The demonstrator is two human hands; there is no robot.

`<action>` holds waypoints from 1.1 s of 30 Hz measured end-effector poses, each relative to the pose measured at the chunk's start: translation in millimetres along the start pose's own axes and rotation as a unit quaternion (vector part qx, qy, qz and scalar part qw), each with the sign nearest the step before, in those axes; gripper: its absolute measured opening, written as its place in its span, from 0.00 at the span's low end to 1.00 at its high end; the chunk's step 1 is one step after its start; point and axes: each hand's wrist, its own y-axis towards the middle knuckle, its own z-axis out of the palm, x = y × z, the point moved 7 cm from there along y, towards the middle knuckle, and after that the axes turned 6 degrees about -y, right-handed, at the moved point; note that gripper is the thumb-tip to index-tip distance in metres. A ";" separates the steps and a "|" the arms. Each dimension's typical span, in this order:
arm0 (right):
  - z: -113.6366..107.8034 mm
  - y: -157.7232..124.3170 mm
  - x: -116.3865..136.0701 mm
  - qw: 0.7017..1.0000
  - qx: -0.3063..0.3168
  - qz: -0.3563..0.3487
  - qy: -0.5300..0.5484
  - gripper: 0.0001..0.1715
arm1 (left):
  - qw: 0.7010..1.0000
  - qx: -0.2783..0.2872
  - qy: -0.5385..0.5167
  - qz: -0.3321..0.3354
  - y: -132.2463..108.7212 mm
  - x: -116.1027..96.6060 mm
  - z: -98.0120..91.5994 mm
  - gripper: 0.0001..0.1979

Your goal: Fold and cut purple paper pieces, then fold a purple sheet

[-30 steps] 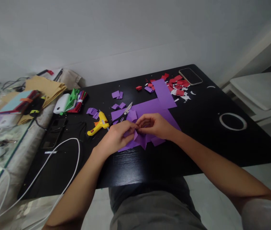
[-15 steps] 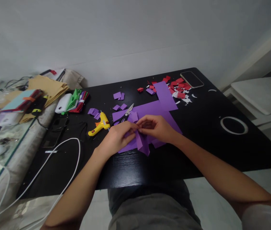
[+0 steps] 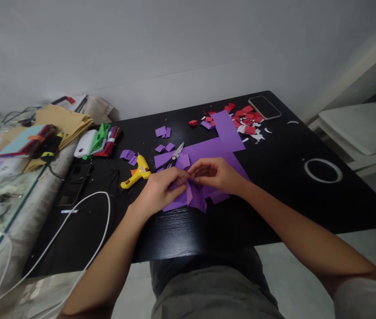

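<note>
Between my hands is a folded piece of purple paper [image 3: 196, 200], its creased flaps hanging toward the table's front edge. My left hand [image 3: 166, 188] pinches it from the left, fingers closed. From the other side my right hand [image 3: 216, 174] grips it with thumb and fingertips, the fingers curled. Larger purple sheets [image 3: 204, 149] lie flat beneath and behind both hands. Scissors [image 3: 176, 153] with dark handles rest partly open on the paper, just beyond my left hand. Left of that hand lies a yellow glue gun [image 3: 137, 173]. The exact grip points are hidden by my fingers.
Small purple pieces [image 3: 128, 155] sit past the glue gun. Red and white scraps [image 3: 249, 124] and a phone [image 3: 265, 107] lie at the far right, a tape ring [image 3: 323, 171] nearer. A white cable [image 3: 107, 217] loops at left. Colored paper bundles [image 3: 103, 140] stand behind.
The folded purple paper has tilted slightly, its lower flaps shifting a little in my hands. Both hands keep their grip. The whole view has shifted slightly.
</note>
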 end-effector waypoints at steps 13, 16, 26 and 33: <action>-3.7 0.9 -4.6 1.000 -0.003 0.027 0.003 0.18 | 1.000 0.012 0.004 -0.012 0.1 2.0 2.5 0.10; -2.0 0.8 -4.0 1.000 0.000 0.022 -0.013 0.18 | 0.999 0.031 0.011 -0.002 1.1 -0.7 5.9 0.09; -6.2 1.9 -3.0 0.999 -0.036 0.000 0.027 0.19 | 0.992 -0.026 -0.104 -0.066 0.2 7.4 0.9 0.11; -9.3 -1.4 -1.3 0.996 -0.089 -0.026 -0.001 0.19 | 0.989 -0.043 -0.099 -0.097 0.7 9.5 1.6 0.05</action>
